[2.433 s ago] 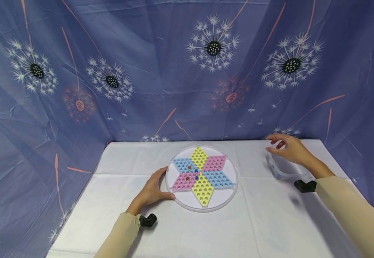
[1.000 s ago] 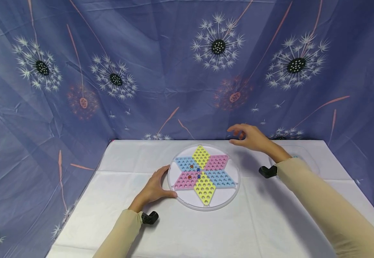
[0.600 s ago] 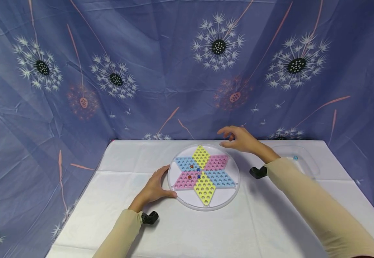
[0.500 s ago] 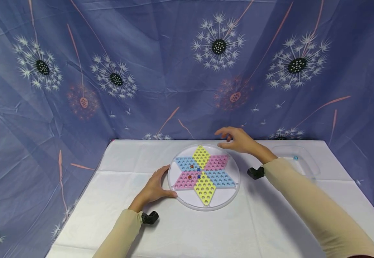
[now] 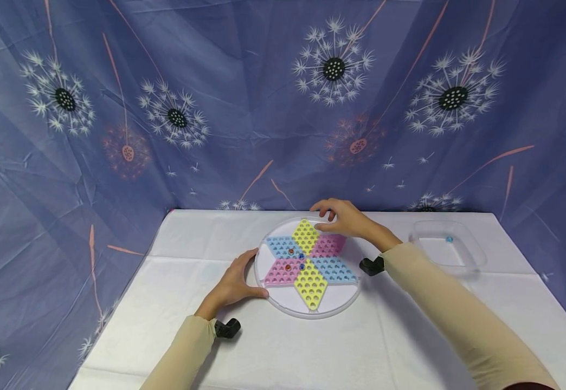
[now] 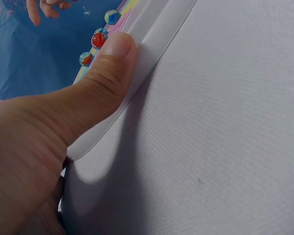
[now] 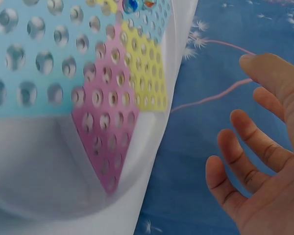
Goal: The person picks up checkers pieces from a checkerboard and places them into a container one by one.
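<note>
A round Chinese checkers board (image 5: 283, 230) with a star of yellow, blue and pink holes lies on the white-covered table. Two blue marbles (image 5: 301, 257) and two red-orange marbles (image 5: 288, 267) sit near the star's middle and left. My left hand (image 5: 231, 284) holds the board's left edge; its thumb (image 6: 100, 76) lies over the white rim, and the other fingers are mostly hidden in the left wrist view. My right hand (image 5: 346, 218) hovers over the back right of the board, beside the yellow point. Its fingers are loosely bent and spread, with nothing seen between thumb and fingertips (image 7: 232, 134).
A clear plastic box (image 5: 468, 262) stands at the back right of the table, with a light-blue marble (image 5: 449, 239) inside. Behind the table hangs a blue curtain (image 5: 253, 108) printed with dandelions. The white cloth (image 5: 302, 352) covers the table.
My right hand has moved left from above the clear box to the board's back edge, bringing the box and its marble into view. The left hand stays at the board's edge.
</note>
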`<state>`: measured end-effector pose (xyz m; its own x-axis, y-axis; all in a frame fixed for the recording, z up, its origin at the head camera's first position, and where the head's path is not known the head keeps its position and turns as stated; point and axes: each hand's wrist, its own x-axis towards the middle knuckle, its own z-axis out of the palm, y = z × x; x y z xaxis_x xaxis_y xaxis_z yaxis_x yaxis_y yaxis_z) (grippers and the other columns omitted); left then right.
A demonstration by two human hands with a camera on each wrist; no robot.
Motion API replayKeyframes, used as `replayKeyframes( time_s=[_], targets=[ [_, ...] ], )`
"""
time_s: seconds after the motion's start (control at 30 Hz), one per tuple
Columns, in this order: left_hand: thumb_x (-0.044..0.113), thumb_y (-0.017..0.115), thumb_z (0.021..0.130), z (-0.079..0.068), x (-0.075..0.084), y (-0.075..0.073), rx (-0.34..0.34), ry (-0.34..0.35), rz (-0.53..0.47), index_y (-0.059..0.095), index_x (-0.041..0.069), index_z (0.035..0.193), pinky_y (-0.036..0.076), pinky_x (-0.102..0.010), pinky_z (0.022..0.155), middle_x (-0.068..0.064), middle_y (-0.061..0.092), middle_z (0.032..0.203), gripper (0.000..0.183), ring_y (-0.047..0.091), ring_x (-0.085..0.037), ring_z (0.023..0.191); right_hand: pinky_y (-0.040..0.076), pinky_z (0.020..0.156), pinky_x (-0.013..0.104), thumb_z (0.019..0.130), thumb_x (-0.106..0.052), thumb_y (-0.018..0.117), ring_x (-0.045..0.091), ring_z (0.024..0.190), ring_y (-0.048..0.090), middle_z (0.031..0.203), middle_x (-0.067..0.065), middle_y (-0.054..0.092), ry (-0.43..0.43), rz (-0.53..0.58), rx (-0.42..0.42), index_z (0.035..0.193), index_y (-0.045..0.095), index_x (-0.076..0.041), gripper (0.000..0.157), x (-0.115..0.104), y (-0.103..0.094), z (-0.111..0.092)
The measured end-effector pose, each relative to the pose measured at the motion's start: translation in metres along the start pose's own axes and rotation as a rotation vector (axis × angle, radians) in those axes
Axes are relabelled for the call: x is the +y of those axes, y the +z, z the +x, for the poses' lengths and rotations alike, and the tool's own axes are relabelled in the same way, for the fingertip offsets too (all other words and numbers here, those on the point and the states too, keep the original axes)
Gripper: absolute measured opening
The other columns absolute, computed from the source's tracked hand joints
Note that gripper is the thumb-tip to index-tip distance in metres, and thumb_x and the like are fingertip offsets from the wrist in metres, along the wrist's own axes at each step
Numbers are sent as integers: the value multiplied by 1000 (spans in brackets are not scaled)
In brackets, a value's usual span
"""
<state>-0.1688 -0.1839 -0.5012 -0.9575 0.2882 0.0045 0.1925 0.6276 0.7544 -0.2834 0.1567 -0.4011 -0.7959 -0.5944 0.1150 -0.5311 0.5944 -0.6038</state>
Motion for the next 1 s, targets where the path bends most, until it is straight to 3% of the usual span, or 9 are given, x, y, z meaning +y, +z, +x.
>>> replayKeyframes(
  time_s=[0.27, 0.6, 1.0],
  targets=[
    [37, 101, 61, 0, 1, -1, -2, 12, -7, 34, 9, 160, 27, -55, 121, -11, 39, 161, 122, 33, -36, 149, 56, 87, 46, 94, -23, 77, 30, 99, 64, 118, 19, 65, 10, 33, -60, 137, 64, -13, 47, -5, 20, 4],
    [36, 101, 60, 1, 1, 0, 2, -3, -10, 35, 9, 160, 24, -56, 122, -9, 40, 161, 123, 30, -37, 150, 56, 86, 42, 93, -24, 78, 27, 95, 65, 116, 16, 67, -25, 68, -115, 135, 66, -10, 46, -1, 46, 9],
    [36, 101, 61, 1, 2, -1, -6, -14, -4, 34, 9, 160, 26, -54, 122, -10, 38, 162, 123, 31, -36, 150, 50, 67, 33, 92, -19, 79, 20, 79, 57, 116, 13, 65, -7, 85, -210, 125, 72, -12, 35, 0, 62, 6]
  ],
)
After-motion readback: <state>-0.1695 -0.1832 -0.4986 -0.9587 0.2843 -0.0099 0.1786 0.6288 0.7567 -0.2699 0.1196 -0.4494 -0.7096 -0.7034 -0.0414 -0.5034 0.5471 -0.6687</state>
